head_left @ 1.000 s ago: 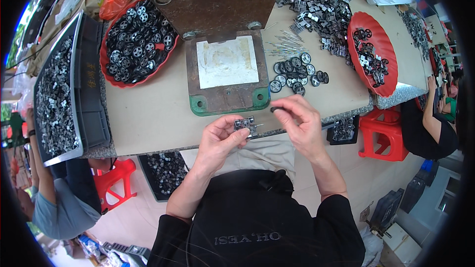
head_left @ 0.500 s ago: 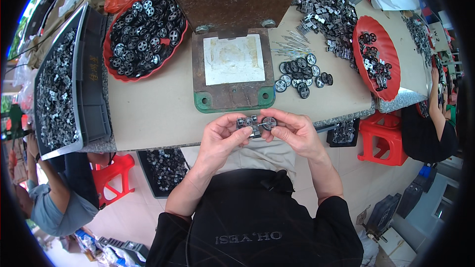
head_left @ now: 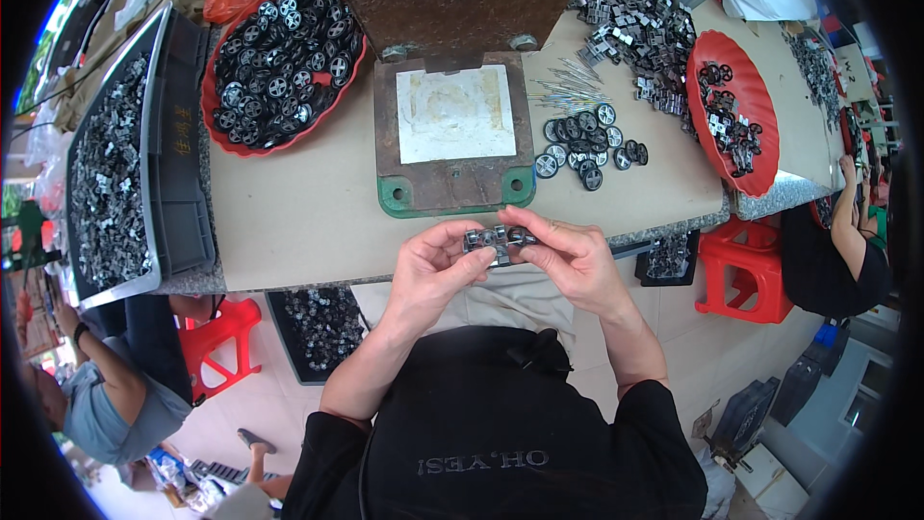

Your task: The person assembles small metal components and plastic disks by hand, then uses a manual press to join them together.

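Above my lap, just in front of the table edge, both hands meet around one small assembly. My left hand [head_left: 435, 262] pinches a small dark grey and silver bracket-like part [head_left: 478, 240] between thumb and fingers. A small black wheel [head_left: 521, 236] is in the fingertips of my right hand [head_left: 576, 262], pressed up against the bracket's right side. Fingers partly cover the wheel, and whether a pin joins the two parts is hidden. Right beyond my hands stands a press with a green base [head_left: 457, 202] and a white pad [head_left: 455, 114].
A red bowl of wheels [head_left: 214, 120] and a grey bin of small parts [head_left: 183, 183] stand left. Loose wheels [head_left: 587, 140], thin metal pins [head_left: 573, 89], heaped brackets [head_left: 645, 39] and another red bowl [head_left: 756, 125] lie right. Co-workers sit on both sides near red stools [head_left: 746, 270].
My right hand has turned the wheel from face-on to nearly edge-on and brought it against the bracket. The left hand has barely moved. A person's leg now shows at lower left.
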### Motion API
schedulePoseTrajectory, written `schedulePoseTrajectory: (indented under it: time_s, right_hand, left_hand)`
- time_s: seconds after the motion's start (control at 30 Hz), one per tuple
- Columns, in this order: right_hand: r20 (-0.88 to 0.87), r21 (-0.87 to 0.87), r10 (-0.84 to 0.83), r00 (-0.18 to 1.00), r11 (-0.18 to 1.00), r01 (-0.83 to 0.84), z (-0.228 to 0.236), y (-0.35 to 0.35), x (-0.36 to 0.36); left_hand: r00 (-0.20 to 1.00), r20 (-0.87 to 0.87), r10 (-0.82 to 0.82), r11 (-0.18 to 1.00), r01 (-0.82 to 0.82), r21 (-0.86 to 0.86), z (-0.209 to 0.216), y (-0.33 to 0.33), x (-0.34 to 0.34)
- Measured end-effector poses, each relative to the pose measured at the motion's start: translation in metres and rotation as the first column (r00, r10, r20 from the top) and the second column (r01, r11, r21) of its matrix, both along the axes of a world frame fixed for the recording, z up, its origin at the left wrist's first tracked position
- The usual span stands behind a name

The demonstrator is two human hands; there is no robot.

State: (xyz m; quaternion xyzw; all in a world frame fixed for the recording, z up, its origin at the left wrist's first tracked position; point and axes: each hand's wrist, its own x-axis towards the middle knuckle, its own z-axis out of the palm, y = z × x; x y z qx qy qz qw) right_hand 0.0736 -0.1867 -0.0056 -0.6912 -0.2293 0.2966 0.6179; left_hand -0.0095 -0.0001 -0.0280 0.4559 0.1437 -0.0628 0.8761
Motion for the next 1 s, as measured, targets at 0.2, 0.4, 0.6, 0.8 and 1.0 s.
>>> schedulePoseTrajectory:
  time_s: [0.2, 0.4, 0.6, 0.8, 1.0]
  right_hand:
    - [0.056, 0.096, 0.052, 0.997, 0.994, -0.057, 0.0, -0.004, 0.005]
    - [-0.105, 0.1, 0.079, 0.991, 0.993, -0.068, 0.005, -0.01, 0.007]
    - [-0.132, 0.243, 0.057, 0.99, 0.97, -0.023, -0.007, -0.007, 0.013]
    - [0.095, 0.056, -0.025, 0.995, 0.998, 0.02, -0.003, 0.002, 0.002]
    - [0.202, 0.07, -0.067, 0.977, 0.996, 0.054, -0.001, 0.01, -0.005]
  left_hand:
    - [1.0, 0.004, -0.024, 1.0, 0.024, 0.001, 0.003, -0.001, 0.0]
    - [1.0, 0.004, -0.021, 0.999, 0.021, 0.03, 0.003, 0.003, 0.001]
    - [1.0, -0.024, -0.012, 1.0, 0.013, 0.003, 0.003, 0.002, 0.002]
    - [0.999, -0.002, 0.043, 0.998, -0.043, 0.048, 0.004, -0.002, 0.003]
    - [0.996, 0.025, 0.085, 0.991, -0.087, 0.1, 0.006, -0.005, 0.002]
